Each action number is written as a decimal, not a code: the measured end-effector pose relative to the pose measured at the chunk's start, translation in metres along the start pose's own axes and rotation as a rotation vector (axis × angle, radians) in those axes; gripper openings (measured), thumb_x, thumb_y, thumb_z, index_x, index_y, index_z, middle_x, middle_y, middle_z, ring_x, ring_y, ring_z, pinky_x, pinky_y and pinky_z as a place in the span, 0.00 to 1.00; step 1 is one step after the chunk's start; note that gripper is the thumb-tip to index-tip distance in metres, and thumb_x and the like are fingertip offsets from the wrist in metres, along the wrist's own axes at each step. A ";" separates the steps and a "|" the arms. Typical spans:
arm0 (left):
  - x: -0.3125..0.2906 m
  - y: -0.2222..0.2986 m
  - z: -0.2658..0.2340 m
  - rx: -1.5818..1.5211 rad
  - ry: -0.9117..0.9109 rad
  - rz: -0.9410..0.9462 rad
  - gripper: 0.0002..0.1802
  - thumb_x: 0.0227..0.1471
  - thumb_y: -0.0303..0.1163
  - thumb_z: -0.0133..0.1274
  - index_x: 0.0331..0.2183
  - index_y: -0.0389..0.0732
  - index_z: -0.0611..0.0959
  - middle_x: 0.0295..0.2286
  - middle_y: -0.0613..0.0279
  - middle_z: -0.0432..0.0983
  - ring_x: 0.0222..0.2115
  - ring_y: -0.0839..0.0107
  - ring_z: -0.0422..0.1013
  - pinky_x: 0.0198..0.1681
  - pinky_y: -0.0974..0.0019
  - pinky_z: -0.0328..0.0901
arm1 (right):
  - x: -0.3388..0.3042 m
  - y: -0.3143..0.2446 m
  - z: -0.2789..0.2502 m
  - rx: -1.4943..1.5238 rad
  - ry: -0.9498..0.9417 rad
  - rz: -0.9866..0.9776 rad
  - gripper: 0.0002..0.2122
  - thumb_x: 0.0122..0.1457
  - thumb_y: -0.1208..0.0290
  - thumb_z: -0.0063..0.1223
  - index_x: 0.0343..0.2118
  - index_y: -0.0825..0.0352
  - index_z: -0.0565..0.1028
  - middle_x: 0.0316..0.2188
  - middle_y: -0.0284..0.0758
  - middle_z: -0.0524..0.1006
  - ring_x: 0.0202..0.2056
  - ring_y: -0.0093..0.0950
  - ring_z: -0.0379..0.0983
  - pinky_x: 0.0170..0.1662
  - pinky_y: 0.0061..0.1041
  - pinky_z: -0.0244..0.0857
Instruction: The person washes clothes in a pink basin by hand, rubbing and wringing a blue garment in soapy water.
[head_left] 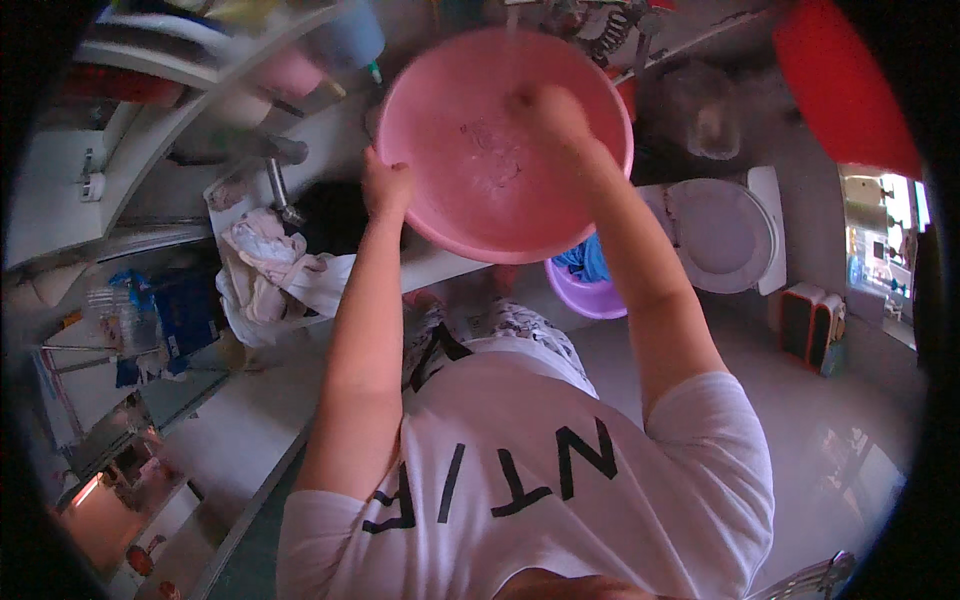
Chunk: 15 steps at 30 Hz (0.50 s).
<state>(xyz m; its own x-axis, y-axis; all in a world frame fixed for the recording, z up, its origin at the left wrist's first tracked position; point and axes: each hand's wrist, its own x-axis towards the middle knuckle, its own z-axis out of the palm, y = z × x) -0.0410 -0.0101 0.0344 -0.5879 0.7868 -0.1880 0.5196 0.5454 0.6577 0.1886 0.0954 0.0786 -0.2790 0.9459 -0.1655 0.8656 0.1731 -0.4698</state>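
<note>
Past the white shirt (540,425), the left hand (388,186) gripped a pink basin (480,222) the right hand (553,112) (grip indiscernible) seemingly rinsed, needing steadiness next.

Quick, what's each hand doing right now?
Left hand: closed on the rim of the pink basin.
Right hand: blurred in front of the basin; open or closed can't be told.

Dim room, bright window (899,212) at right, blurry right hand (552,112).
</note>
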 end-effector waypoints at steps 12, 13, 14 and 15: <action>0.005 0.001 0.002 -0.027 -0.070 0.039 0.23 0.42 0.26 0.48 0.44 0.33 0.67 0.41 0.40 0.71 0.44 0.46 0.68 0.48 0.55 0.62 | -0.008 0.123 -0.085 0.038 0.353 0.058 0.17 0.52 0.54 0.48 0.34 0.64 0.76 0.30 0.41 0.77 0.32 0.41 0.74 0.36 0.35 0.67; 0.007 0.000 0.004 -0.053 -0.077 0.050 0.23 0.42 0.26 0.48 0.44 0.33 0.67 0.41 0.40 0.71 0.44 0.47 0.68 0.48 0.55 0.62 | -0.005 0.126 -0.086 0.029 0.346 0.054 0.16 0.53 0.55 0.48 0.35 0.63 0.77 0.30 0.41 0.77 0.32 0.39 0.75 0.36 0.33 0.67; 0.008 -0.004 0.003 -0.076 -0.083 0.057 0.23 0.42 0.26 0.49 0.44 0.33 0.67 0.41 0.41 0.71 0.44 0.48 0.68 0.48 0.56 0.62 | -0.002 0.126 -0.088 0.022 0.336 0.049 0.16 0.53 0.55 0.47 0.36 0.61 0.77 0.29 0.41 0.78 0.32 0.36 0.75 0.36 0.32 0.67; 0.011 -0.012 0.004 -0.097 -0.093 0.059 0.23 0.42 0.26 0.49 0.44 0.32 0.68 0.41 0.41 0.71 0.44 0.48 0.68 0.48 0.56 0.61 | -0.001 0.125 -0.089 0.015 0.321 0.048 0.15 0.54 0.56 0.46 0.37 0.60 0.77 0.29 0.41 0.78 0.32 0.34 0.75 0.36 0.30 0.68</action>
<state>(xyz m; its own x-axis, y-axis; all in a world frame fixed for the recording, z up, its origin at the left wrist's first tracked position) -0.0511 -0.0071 0.0220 -0.4956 0.8426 -0.2107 0.4864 0.4702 0.7364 0.3338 0.1404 0.0973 -0.0908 0.9915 0.0931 0.8678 0.1247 -0.4809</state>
